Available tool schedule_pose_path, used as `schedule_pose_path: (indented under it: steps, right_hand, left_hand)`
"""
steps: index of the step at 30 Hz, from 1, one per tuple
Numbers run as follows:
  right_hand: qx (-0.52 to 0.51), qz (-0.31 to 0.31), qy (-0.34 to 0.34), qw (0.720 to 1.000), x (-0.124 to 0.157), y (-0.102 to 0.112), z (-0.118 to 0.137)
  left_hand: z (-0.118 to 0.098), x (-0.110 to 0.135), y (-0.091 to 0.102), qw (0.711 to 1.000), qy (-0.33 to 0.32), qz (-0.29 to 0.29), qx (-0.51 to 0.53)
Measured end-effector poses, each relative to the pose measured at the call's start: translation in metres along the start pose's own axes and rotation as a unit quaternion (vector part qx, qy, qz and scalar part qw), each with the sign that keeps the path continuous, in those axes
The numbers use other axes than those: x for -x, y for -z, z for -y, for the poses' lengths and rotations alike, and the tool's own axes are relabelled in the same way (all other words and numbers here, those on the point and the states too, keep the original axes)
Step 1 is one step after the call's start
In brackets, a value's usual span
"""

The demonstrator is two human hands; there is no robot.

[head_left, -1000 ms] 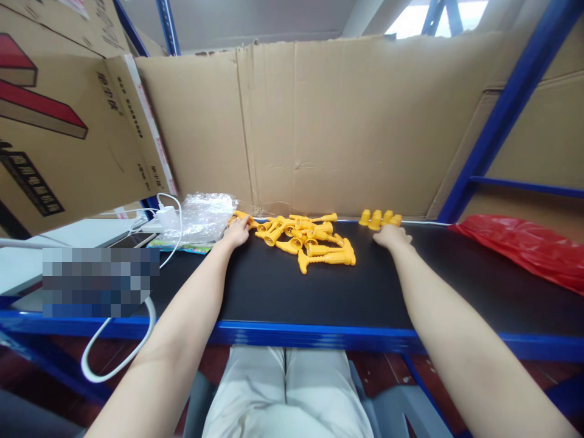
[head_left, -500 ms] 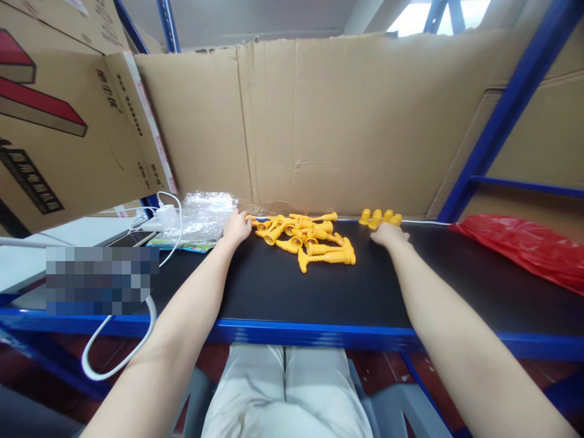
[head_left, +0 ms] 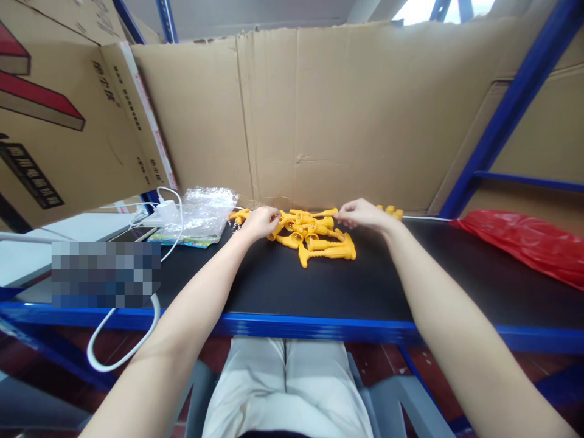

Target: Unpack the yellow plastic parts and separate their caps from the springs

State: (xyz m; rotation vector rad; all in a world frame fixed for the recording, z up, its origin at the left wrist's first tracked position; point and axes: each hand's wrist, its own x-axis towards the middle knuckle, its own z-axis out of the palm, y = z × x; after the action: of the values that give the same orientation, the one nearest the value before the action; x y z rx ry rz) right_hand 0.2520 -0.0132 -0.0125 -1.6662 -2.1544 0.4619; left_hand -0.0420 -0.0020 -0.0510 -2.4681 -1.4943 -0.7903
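Note:
A pile of yellow plastic parts [head_left: 301,230], some hollow and cup-ended, lies mid-table. At its front is a ribbed piece with a T-shaped end [head_left: 326,251]. My left hand [head_left: 261,224] is over the pile's left side, fingers curled against the yellow parts; what they grip is hidden. My right hand [head_left: 360,214] is at the pile's right, its fingertips pinched together by the end of a long yellow piece [head_left: 322,213]; I cannot make out what is in them. Behind the right wrist stand small yellow caps [head_left: 393,212], partly hidden. More yellow pieces [head_left: 239,215] lie left of my left hand.
Bubble wrap [head_left: 203,210] with a white charger [head_left: 168,211] and cables is at the left. A red plastic bag [head_left: 524,243] lies at the right. Cardboard [head_left: 365,109] walls the back; a blue rail [head_left: 319,326] edges the table [head_left: 292,295].
My left hand has moved right from the bubble wrap's edge onto the pile, uncovering yellow pieces at the left. My right hand has moved left from the caps to the pile's right end.

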Motion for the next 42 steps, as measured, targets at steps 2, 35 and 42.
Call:
schedule_pose_path:
  steps: [2, 35, 42]
  right_hand:
    - [-0.031, 0.159, 0.059, 0.985, 0.011, 0.000, 0.019]
    - [0.216, -0.168, 0.242, 0.931, 0.011, -0.049, 0.052]
    - [0.247, -0.153, 0.183, 0.939, 0.010, -0.051, 0.050]
  left_hand:
    - [0.000, 0.000, 0.000, 1.000, -0.004, 0.002, 0.000]
    - [-0.044, 0.005, 0.011, 0.995, -0.041, -0.009, -0.090]
    - [-0.042, 0.005, 0.010, 0.995, -0.021, -0.044, -0.084]
